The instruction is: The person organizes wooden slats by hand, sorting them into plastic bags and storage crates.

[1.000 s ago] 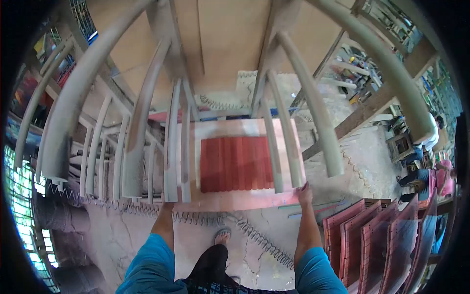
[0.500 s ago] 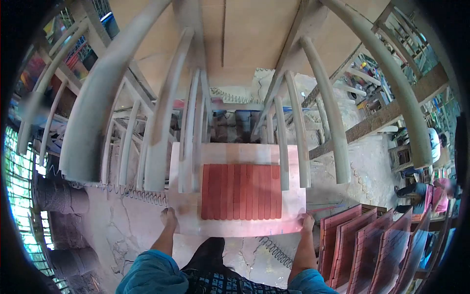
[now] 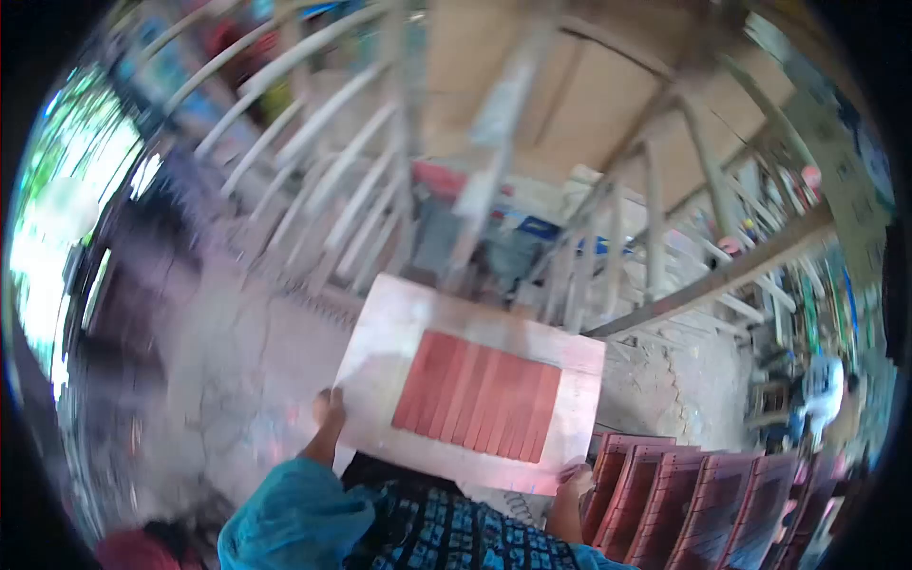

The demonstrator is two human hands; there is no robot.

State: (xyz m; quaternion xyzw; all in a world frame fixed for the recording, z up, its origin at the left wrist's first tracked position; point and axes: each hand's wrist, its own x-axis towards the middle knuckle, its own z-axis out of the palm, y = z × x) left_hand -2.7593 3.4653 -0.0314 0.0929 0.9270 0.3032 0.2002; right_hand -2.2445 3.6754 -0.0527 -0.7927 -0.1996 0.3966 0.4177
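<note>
"Pale board (image 3: 380, 380): how are you holding it?"

"By its two ends. My left hand (image 3: 329, 413) is closed on the left edge, toward the near corner, and my right hand (image 3: 573, 483) clasps the near right corner."

"Where does that put it?"

"In front of my torso, above the floor (image 3: 228, 380), with its broad face up."

"And which way does it point?"

"Its long axis runs from my left to my right, but aslant: the left end lies farther from me, the right end nearer my body."

"What's on it?"

"Red slats (image 3: 480, 397), side by side in one block near the middle, with a pale border all round. Each slat runs near to far, across the board's long axis, its far end leaning to the right."

"What's around you?"

"Just beside my right hand stands a row of dark red panels (image 3: 655, 494). Past the board's far edge are pale rods (image 3: 655, 218), and a brown beam (image 3: 731, 275) slopes away to the right. Well apart on that side I see a person in a light top (image 3: 825, 394). The left side is too blurred for me to tell much."
</note>
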